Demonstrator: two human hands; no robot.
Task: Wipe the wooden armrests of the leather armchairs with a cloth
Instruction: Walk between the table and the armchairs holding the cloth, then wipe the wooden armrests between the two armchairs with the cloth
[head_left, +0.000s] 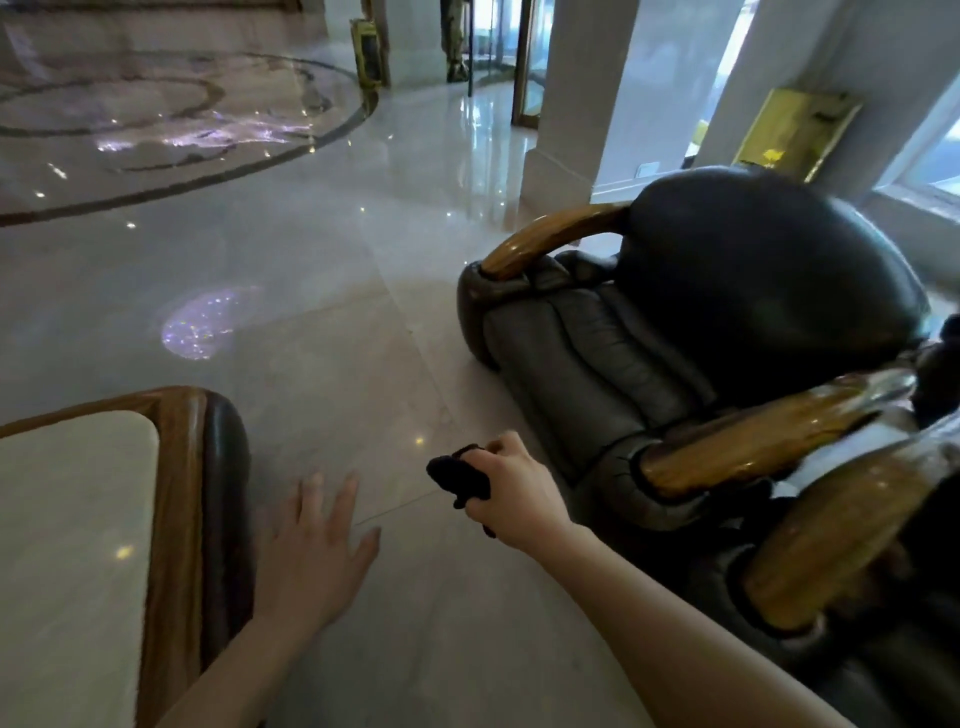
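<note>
A dark leather armchair (727, 291) stands at the right, with a curved wooden armrest (540, 239) on its far side and a glossy wooden armrest (753, 436) on its near side. A second chair's wooden armrest (831, 535) shows at the lower right. My right hand (514, 488) is closed around a small black cloth (460, 480), held in the air over the floor, left of the near armrest and apart from it. My left hand (317, 551) hovers open with fingers spread, lower left of the cloth.
A low table (176, 499) with a wooden rim, dark padded edge and pale top fills the lower left. Polished marble floor (311, 260) stretches ahead. White pillars (582, 104) and a glass door stand behind the armchair.
</note>
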